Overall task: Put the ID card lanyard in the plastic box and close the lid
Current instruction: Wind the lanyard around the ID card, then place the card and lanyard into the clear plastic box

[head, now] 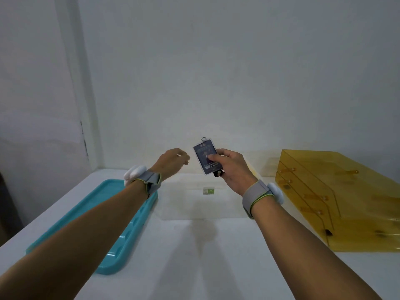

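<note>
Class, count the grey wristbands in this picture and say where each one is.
2. One grey wristband is on the left wrist, above the teal tray; the other is on the right wrist, beside the amber drawer unit.

Teal tray (pixel 121 215) left, amber drawer unit (pixel 337 198) right.

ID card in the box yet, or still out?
Out. The right hand holds the ID card upright in the air above the clear plastic box.

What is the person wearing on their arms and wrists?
Both forearms are bare, with no sleeves showing. The left wrist and the right wrist each wear a grey fabric band with a thin green edge. A white, rounded, puffy-looking piece sticks out from the outer side of each band.
</note>
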A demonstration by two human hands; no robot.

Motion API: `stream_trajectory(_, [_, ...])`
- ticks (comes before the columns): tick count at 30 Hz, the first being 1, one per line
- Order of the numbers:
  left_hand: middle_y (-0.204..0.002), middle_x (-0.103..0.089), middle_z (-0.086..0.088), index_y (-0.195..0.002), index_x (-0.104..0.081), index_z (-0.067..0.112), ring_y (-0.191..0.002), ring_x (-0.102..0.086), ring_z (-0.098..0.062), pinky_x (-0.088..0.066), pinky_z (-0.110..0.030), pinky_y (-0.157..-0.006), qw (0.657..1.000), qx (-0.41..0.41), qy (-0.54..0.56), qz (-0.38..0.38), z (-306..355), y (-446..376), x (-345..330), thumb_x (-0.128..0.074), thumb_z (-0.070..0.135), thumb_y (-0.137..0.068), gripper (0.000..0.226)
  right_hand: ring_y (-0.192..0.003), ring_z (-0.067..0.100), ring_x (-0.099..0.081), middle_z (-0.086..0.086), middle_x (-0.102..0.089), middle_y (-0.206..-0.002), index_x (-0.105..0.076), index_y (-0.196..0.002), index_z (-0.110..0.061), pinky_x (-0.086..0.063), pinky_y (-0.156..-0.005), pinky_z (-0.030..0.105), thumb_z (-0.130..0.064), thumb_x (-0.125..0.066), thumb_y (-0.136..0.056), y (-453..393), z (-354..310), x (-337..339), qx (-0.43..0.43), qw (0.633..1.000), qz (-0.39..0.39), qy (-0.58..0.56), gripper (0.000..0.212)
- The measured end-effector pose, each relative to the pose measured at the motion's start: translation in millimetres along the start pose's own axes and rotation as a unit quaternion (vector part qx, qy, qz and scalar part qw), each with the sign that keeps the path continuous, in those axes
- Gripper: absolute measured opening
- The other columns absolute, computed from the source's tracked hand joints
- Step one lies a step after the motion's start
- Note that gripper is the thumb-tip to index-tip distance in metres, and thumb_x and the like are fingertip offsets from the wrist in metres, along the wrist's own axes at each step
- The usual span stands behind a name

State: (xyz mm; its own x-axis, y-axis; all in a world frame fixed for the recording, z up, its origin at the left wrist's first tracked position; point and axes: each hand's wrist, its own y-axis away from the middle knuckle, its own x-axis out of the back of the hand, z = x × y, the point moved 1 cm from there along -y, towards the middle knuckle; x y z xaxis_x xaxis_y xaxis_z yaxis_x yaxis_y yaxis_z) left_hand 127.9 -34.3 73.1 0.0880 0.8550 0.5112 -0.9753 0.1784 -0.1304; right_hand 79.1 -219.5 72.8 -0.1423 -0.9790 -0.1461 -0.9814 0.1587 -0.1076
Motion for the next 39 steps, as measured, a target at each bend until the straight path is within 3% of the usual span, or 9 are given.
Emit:
stream_trajectory(2, [-0.103,-0.077,0.0,-0.107,-0.075,0.017,-0.103,-0.069,-0.02,-0.054,-0.034,-0.091,0.989,-0.065,-0.118,-0.064,-10.4,2.2,-5.9,-0.061,0.033,-0.092,0.026,-0.064,0.024,-0.061,0.017,-0.069,-0.088,-0.071,-0.105,-0.003,-0.039,-0.049,0.027,-0.002,-0.071,-0.085,-1.5,0.5,3.0,-0.003,1.0,0.008,-0.012,0.02])
stream_trajectory(5, [-0.097,-0.078,0.011,-0.103,-0.081,0.03,-0.087,-0.068,-0.003,-0.052,-0.02,-0.081,0.972,-0.096,-0.175,-0.128,-16.7,9.5,-18.9,-0.073,0.047,-0.081,0.029,-0.07,0.026,-0.064,0.017,-0.07,-0.092,-0.069,-0.108,-0.005,-0.042,-0.052,0.029,-0.002,-0.071,-0.084,-5.5,1.5,7.9,-0.007,1.0,0.023,-0.01,0.024])
stream_trajectory(8, [-0.093,-0.079,0.007,-0.11,-0.078,0.03,-0.07,-0.061,0.003,-0.047,-0.013,-0.071,0.964,-0.108,-0.196,-0.144,-15.5,10.3,-23.9,-0.077,0.04,-0.08,0.031,-0.07,0.026,-0.065,0.017,-0.07,-0.094,-0.064,-0.114,-0.007,-0.044,-0.051,0.028,-0.001,-0.072,-0.084,-6.9,1.4,11.4,-0.015,0.999,0.037,-0.012,0.032])
stream_trajectory(10, [-0.09,-0.08,0.005,-0.11,-0.078,0.031,-0.067,-0.061,0.003,-0.053,-0.016,-0.073,0.965,-0.102,-0.186,-0.155,-17.3,9.9,-21.8,-0.078,0.033,-0.081,0.029,-0.071,0.026,-0.066,0.018,-0.07,-0.098,-0.06,-0.121,-0.008,-0.045,-0.05,0.028,-0.001,-0.073,-0.083,-6.3,0.2,12.8,-0.021,0.999,0.041,-0.014,0.041])
stream_trajectory(17, [-0.099,-0.08,0.003,-0.107,-0.079,0.03,-0.094,-0.073,-0.009,-0.06,-0.026,-0.085,0.965,-0.036,-0.11,-0.234,-16.3,27.6,-14.8,-0.079,0.028,-0.079,0.029,-0.072,0.024,-0.066,0.018,-0.066,-0.106,-0.052,-0.128,-0.008,-0.055,-0.06,0.036,0.004,-0.07,-0.083,-1.8,-5.5,15.2,-0.046,0.998,0.038,-0.011,0.05])
stream_trajectory(22, [-0.102,-0.079,0.002,-0.109,-0.079,0.023,-0.095,-0.074,-0.009,-0.06,-0.029,-0.087,0.952,-0.009,-0.1,-0.289,-6.8,48.3,-5.0,-0.081,0.021,-0.08,0.03,-0.085,0.023,-0.063,0.018,-0.06,-0.116,-0.048,-0.129,-0.007,-0.058,-0.087,0.053,0.009,-0.066,-0.083,1.0,-7.5,11.8,-0.068,0.997,0.024,0.019,0.052])
stream_trajectory(28, [-0.107,-0.078,0.0,-0.11,-0.079,0.019,-0.097,-0.074,-0.011,-0.058,-0.034,-0.094,0.93,0.03,-0.106,-0.35,-1.5,69.6,4.1,-0.082,0.013,-0.077,0.033,-0.097,0.03,-0.06,0.018,-0.056,-0.114,-0.047,-0.121,-0.009,-0.055,-0.092,0.055,0.012,-0.062,-0.085,6.1,-8.4,3.6,-0.101,0.992,-0.005,0.071,0.044])
stream_trajectory(33, [-0.108,-0.078,-0.001,-0.112,-0.078,0.016,-0.099,-0.073,-0.015,-0.056,-0.039,-0.097,0.907,0.05,-0.123,-0.4,5.6,88.3,6.8,-0.082,0.007,-0.077,0.037,-0.082,0.026,-0.061,0.012,-0.062,-0.088,-0.052,-0.083,-0.008,-0.056,-0.087,0.051,0.018,-0.056,-0.087,15.1,-8.6,-4.6,-0.127,0.983,-0.044,0.124,0.026])
stream_trajectory(39, [-0.114,-0.076,-0.005,-0.116,-0.076,0.011,-0.092,-0.072,-0.013,-0.055,-0.043,-0.099,0.885,0.068,-0.13,-0.443,10.3,98.9,9.1,-0.079,0.006,-0.081,0.036,-0.082,0.028,-0.063,0.016,-0.067,-0.089,-0.063,-0.094,0.002,-0.059,-0.074,0.048,0.019,-0.056,-0.086,15.4,-5.2,-18.3,-0.165,0.967,-0.085,0.175,0.021])
